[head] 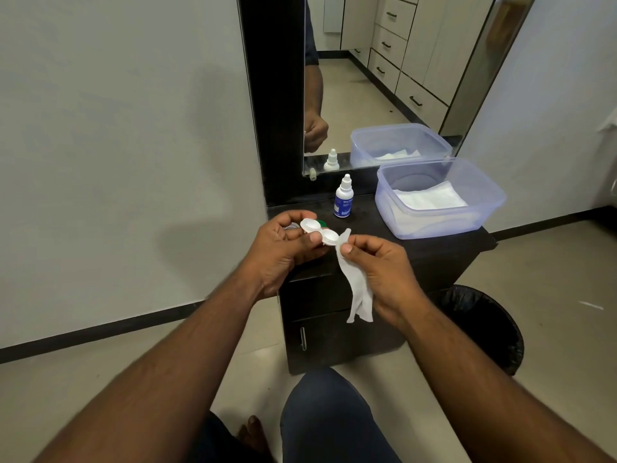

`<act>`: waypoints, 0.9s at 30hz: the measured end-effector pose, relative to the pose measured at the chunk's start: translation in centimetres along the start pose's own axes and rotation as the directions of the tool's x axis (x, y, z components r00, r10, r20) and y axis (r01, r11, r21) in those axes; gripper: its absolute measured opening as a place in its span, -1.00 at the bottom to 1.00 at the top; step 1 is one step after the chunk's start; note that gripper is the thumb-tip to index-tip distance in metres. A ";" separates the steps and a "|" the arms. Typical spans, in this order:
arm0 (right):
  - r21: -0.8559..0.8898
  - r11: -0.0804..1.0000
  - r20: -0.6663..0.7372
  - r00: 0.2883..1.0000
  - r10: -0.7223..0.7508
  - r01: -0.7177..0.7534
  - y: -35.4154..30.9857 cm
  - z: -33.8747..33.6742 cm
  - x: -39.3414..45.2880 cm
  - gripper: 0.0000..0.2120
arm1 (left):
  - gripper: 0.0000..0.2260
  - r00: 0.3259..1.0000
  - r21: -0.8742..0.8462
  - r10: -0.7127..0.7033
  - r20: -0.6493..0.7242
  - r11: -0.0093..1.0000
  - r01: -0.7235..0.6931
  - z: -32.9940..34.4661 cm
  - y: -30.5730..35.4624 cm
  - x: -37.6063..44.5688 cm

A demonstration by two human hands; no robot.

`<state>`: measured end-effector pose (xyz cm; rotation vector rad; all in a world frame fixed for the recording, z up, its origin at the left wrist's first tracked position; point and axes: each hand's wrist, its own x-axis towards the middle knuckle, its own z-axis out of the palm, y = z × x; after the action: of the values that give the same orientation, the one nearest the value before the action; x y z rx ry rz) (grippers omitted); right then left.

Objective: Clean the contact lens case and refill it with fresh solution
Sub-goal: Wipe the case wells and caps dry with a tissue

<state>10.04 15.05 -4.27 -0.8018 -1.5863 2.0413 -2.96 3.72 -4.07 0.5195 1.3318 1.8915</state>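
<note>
Tissue tip and open well sit almost touching; your right hand [374, 262] pinches the twisted white paper tissue [355, 282] just right of the white twin-well contact lens case [319, 232]; your left hand [283, 248] grips that case by its left well, long axis running left to right, above the dark cabinet surface [440, 243]; the white-and-blue solution bottle [344, 198] stands capped just behind the case; judged next: push leftward into the nearer well.

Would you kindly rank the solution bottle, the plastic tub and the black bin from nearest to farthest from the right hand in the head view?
From the right hand:
1. Solution bottle, upright on the cabinet top, behind the hand and slightly left.
2. Plastic tub, on the cabinet top, back right.
3. Black bin, on the floor, lower right.
</note>
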 end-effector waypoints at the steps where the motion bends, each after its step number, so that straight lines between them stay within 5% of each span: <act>1: -0.015 1.000 0.001 1.000 -0.020 0.020 0.0 0.1 0.0 -0.92 | -0.71 1.000 -0.015 -0.002 -0.002 1.000 0.002 0.0 0.0 0.0; 8: -0.255 0.950 0.025 0.983 -0.181 0.181 -0.1 -0.7 0.1 -0.89 | -0.71 1.000 -0.016 -0.013 -0.005 1.000 0.013 0.1 0.3 -0.2; 13: -0.540 0.732 0.185 0.907 -0.378 0.415 -0.4 -0.9 0.0 -0.81 | -0.71 1.000 0.023 -0.010 0.000 1.000 0.010 0.4 0.4 -0.4; 17: -0.610 0.570 0.238 0.814 -0.531 0.550 -0.2 0.0 0.1 -0.84 | -0.69 1.000 0.052 -0.006 0.007 0.999 0.006 0.2 0.4 -0.4; 21: -0.654 0.500 0.259 0.788 -0.558 0.569 -0.5 0.4 -0.1 -0.86 | -0.65 0.998 0.175 -0.003 0.058 0.985 -0.008 0.2 0.4 -0.4; 27: -0.818 0.407 0.176 0.851 -0.495 0.406 -0.2 1.2 -0.5 -0.82 | -0.68 0.999 0.178 0.020 0.027 0.984 -0.025 0.4 0.5 -0.5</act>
<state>9.65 13.91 -3.78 -0.6071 -2.4150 0.7394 -2.54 3.47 -3.47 0.6487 1.4932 1.7868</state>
